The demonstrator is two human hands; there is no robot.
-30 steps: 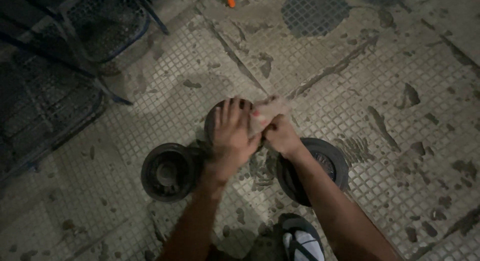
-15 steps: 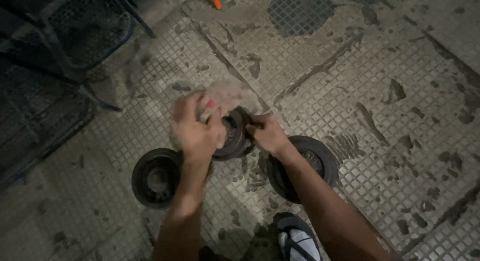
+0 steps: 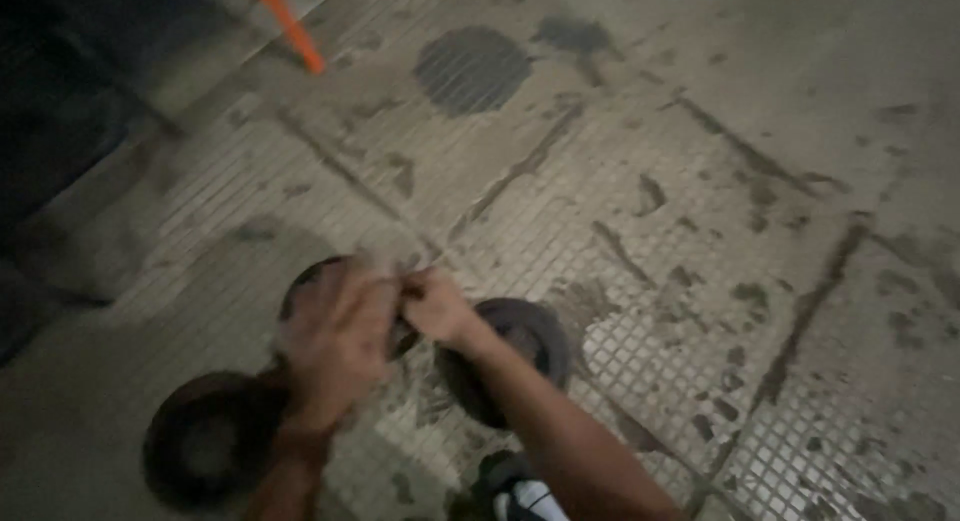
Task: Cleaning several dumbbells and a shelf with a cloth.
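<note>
The view is motion-blurred. Three dark round metal discs lie on the tiled floor. My left hand [image 3: 335,341] is over the middle disc [image 3: 308,277] and covers most of it; the blur hides whether it holds anything. My right hand [image 3: 435,306] is closed on that disc's right rim. A second disc [image 3: 205,436] lies at the lower left beside my left wrist. A third disc [image 3: 530,343] lies under my right forearm.
The floor is small square tiles with dark stains and cracks. A round drain grate [image 3: 472,69] sits at the top centre, with an orange stick [image 3: 290,26] left of it. My sandalled foot [image 3: 515,496] shows at the bottom edge. Dark shapes fill the top left.
The camera has swung, so everything sits lower and further left in view. My left hand has come down over the middle disc. The pale cloth it held is no longer distinguishable.
</note>
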